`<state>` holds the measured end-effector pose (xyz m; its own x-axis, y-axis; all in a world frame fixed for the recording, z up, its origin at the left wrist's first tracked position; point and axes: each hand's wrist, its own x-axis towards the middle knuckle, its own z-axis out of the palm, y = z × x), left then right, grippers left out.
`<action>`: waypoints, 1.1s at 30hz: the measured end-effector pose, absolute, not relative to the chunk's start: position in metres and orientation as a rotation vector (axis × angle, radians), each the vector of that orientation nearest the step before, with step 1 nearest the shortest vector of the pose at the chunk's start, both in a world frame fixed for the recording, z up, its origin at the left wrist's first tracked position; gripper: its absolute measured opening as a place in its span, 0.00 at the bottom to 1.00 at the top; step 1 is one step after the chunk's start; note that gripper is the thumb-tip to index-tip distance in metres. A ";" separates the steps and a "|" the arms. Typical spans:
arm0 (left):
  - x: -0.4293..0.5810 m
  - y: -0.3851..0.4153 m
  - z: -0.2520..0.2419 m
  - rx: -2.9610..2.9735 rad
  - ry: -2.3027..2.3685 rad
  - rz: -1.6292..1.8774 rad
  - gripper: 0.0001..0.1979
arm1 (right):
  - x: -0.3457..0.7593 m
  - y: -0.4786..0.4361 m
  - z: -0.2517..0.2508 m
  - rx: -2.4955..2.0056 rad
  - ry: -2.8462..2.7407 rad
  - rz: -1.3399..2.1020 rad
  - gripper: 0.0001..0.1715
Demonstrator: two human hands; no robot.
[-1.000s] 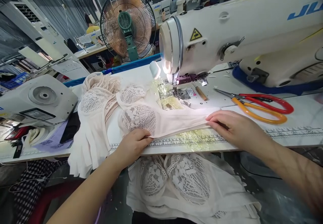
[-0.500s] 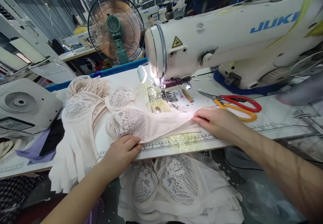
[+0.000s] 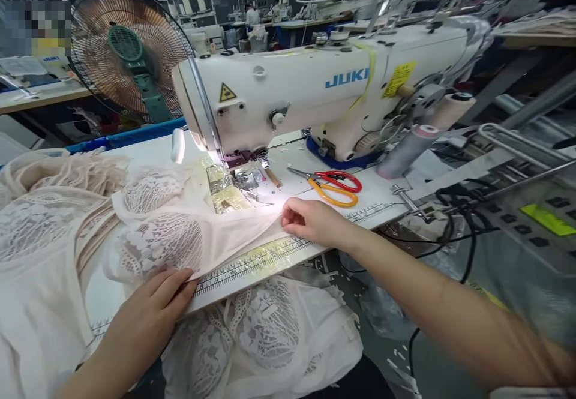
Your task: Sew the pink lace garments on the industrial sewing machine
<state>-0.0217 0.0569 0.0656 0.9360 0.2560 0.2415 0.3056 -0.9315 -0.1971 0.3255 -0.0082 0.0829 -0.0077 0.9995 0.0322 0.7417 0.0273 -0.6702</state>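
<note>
A cream lace bra (image 3: pixel 164 240) lies across the front of the table, its side band stretched to the right. My right hand (image 3: pixel 315 222) is closed in a pinch on the end of that band. At the lower edge of the lace cup, my left hand (image 3: pixel 155 303) grips the bra between fingers and thumb. Just behind the band is the lit needle area of a white JUKI sewing machine (image 3: pixel 279 96). Red and orange-handled scissors (image 3: pixel 335 188) rest beyond my right hand, blades pointing left.
A heap of matching bras (image 3: pixel 40 231) covers the table's left side. More bras (image 3: pixel 265 333) hang below the front edge, which carries a printed ruler (image 3: pixel 238 270). Thread cones (image 3: pixel 407 150) stand at the right. A large fan (image 3: pixel 130 51) is behind the table.
The view has turned right, so the machine, fan and bras sit further left in the picture. Both hands keep their places on the bra.
</note>
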 end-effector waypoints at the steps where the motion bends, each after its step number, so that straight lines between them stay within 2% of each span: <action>1: -0.022 0.058 0.067 -2.848 -0.386 -0.300 0.20 | 0.327 -0.008 0.084 -1.747 -1.823 0.678 0.11; 12: -0.023 0.065 0.070 -2.868 -0.373 -0.336 0.19 | 0.332 -0.007 0.083 -1.717 -1.868 0.736 0.10; 18: -0.013 0.048 0.086 -2.913 -0.469 -0.261 0.16 | 0.330 -0.012 0.084 -1.623 -1.957 0.695 0.03; 23: -0.010 0.045 0.089 -3.010 -0.583 -0.118 0.15 | 0.335 -0.008 0.064 -1.510 -2.028 0.663 0.09; 33: -0.013 0.044 0.090 -3.012 -0.559 -0.133 0.15 | 0.339 -0.006 0.058 -1.467 -2.064 0.665 0.12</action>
